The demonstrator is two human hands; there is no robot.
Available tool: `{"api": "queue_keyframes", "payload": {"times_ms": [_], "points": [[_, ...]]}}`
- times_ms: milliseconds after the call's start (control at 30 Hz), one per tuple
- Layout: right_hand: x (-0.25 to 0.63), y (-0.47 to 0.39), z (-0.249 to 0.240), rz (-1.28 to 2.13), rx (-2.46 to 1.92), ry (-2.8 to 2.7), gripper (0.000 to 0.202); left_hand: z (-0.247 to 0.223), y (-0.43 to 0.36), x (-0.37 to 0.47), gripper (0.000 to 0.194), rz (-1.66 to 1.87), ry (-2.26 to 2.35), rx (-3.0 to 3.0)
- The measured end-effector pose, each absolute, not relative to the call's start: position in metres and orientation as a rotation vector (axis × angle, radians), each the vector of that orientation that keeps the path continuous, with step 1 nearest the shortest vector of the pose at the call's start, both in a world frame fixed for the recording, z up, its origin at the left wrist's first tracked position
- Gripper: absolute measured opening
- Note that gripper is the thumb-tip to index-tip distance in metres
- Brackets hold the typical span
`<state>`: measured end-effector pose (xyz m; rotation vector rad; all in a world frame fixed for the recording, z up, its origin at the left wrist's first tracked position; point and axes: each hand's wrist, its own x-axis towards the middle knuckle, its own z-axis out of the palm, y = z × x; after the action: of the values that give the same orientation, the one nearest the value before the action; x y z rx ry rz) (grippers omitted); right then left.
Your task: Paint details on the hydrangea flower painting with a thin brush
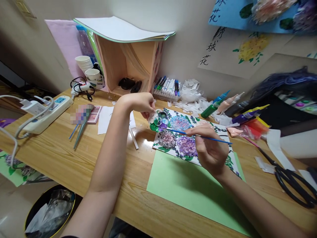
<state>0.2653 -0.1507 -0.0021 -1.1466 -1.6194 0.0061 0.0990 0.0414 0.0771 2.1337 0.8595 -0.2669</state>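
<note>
Currently, left hand (141, 103) is pinching the palette (157, 122), right hand (213, 150) is gripping the brush (176, 132). Painting (187, 146) is lying between front and back edges of tabletop (135, 190), mostly flower-filled, white gaps showing.

over here i see the left arm (106, 158) stretched well forward, bare past the elbow (97, 191), with a bit of dark sleeve (74, 236) at its lower end. the left wrist (123, 103) is sharply bent, so the left hand (141, 103) points across to the right, back upward, fingertips (146, 115) curled down in a pinch. the right arm (257, 201), bare too, slants in from the other side. the right wrist (221, 173) looks nearly straight; the right hand (213, 150) is closed in a pen-like grip, index finger (194, 131) reaching forward, thumb (201, 148) bent below it. the two hands are apart.
</note>
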Motion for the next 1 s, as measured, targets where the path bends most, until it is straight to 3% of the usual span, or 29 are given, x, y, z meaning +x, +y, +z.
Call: {"api": "queue_keyframes", "payload": {"times_ms": [333, 1000], "points": [[0.263, -0.151, -0.004, -0.025, -1.125, -1.687, 0.030, 0.078, 0.038, 0.103, 0.023, -0.284, 0.800, 2.148], [0.249, -0.149, -0.011, -0.049, -1.106, -1.999, 0.020, 0.094, 0.038, 0.084, 0.017, -0.221, 1.073, 2.240]]}}
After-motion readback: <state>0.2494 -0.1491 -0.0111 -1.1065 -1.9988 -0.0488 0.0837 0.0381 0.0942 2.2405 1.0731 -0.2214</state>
